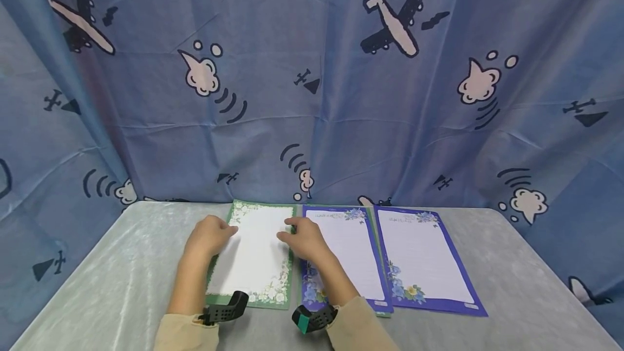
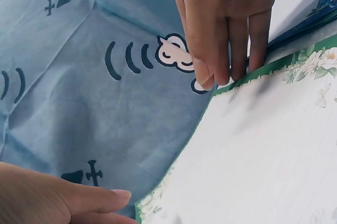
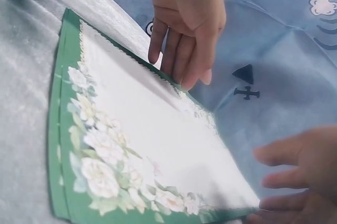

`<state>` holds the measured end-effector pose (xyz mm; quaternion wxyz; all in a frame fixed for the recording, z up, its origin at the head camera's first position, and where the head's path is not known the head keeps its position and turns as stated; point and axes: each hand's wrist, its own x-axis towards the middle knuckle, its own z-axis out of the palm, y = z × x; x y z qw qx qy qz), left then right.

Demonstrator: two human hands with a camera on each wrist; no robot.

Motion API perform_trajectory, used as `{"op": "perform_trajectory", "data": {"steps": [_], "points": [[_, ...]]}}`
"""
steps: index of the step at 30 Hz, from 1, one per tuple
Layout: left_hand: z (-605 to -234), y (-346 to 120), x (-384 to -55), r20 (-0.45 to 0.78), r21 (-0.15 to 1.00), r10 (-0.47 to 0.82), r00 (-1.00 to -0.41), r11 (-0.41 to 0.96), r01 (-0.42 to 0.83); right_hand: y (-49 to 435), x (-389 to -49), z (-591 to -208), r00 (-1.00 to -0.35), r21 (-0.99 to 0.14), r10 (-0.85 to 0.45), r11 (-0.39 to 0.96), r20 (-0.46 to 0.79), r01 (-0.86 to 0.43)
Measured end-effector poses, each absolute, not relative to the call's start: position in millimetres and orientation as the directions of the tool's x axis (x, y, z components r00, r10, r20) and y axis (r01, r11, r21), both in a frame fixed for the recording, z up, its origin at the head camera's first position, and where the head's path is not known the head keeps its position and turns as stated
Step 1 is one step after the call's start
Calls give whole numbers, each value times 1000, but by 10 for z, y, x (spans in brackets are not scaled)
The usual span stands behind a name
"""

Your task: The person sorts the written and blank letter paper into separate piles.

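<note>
A green-bordered sheet of paper with white flowers [image 1: 253,253] lies on the table at the left. In the right wrist view, a second green edge shows beneath this stationery [image 3: 142,97]. My left hand [image 1: 210,236] touches the sheet's left edge, its fingers fairly straight. Along the opposite edge is my right hand [image 1: 306,238], with thumb and fingers extended and apart. Straight fingers of the right hand [image 2: 231,18] reach the green edge in the left wrist view. Neither hand visibly pinches the paper, though some fingertips are hidden behind its edges.
Right of the green sheet lie a blue-purple bordered sheet [image 1: 348,253], with green paper showing under it, and another blue-purple sheet [image 1: 424,259] beside that. They rest on a pale cloth-covered table [image 1: 127,275]. A blue airplane-print curtain [image 1: 273,80] rises behind and at both sides.
</note>
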<state>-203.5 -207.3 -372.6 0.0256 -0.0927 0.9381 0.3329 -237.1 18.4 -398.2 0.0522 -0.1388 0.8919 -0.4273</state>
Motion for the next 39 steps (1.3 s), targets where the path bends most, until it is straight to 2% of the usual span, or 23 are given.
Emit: {"op": "perform_trajectory", "data": {"steps": [19, 29, 39], "points": [[-3742, -2044, -2040, -126, 600, -145, -981, 777, -192, 173, -2349, -3944, -962, -813, -273, 562, -12, -150], [-3734, -2023, -2045, -142, 604, -153, -978, 770, -208, 159, -2367, -3986, -964, -822, -266, 547, 9, -159], [-3735, -1927, -2107, -31, 656, -122, -992, 746, -113, 216, -2364, -3901, -964, -845, -242, 486, 114, -222]]}}
